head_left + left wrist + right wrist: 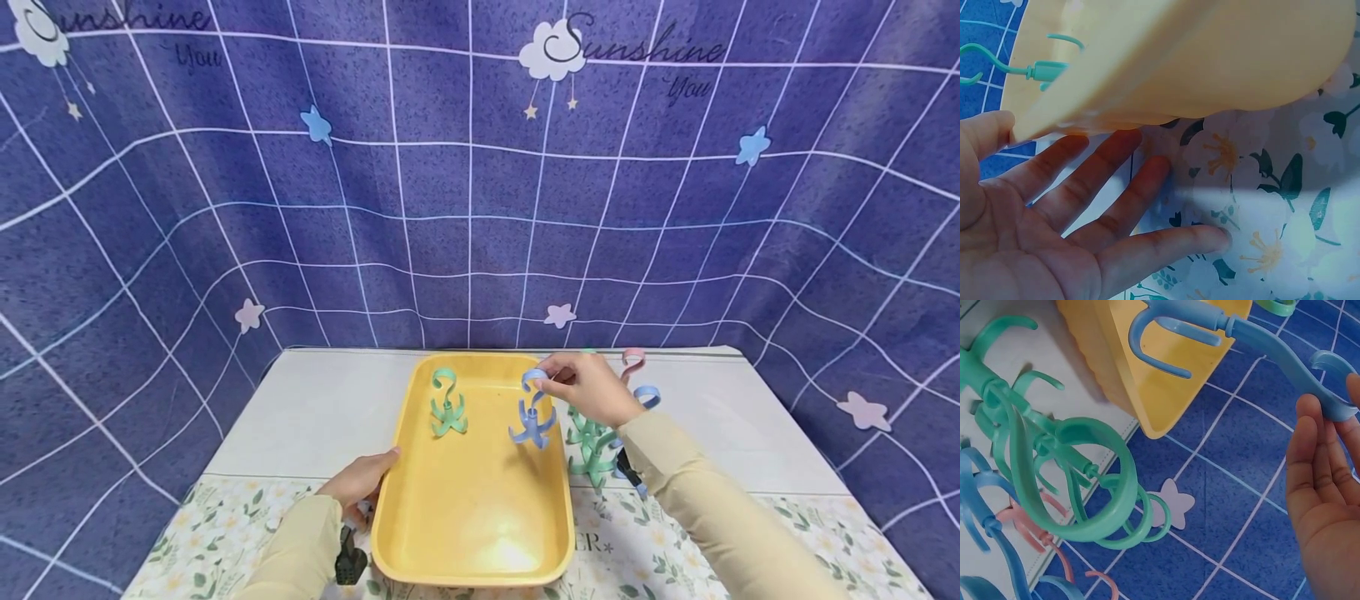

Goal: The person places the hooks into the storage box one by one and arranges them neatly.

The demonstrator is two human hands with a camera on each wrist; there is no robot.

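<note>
The yellow tray (472, 500) takes up the middle of the table (315, 408), and the left hand (363, 479) rests flat-fingered against its near left rim, gripping nothing. The right hand (588, 387) pinches the blue hook (531, 417) by its top loop, claws over the tray floor, right of the green hook (448, 404) already standing inside. Lowering it straight seems wise. More hooks (596, 442) crowd just beyond the tray's right rim; the tray's near half lies open.
</note>
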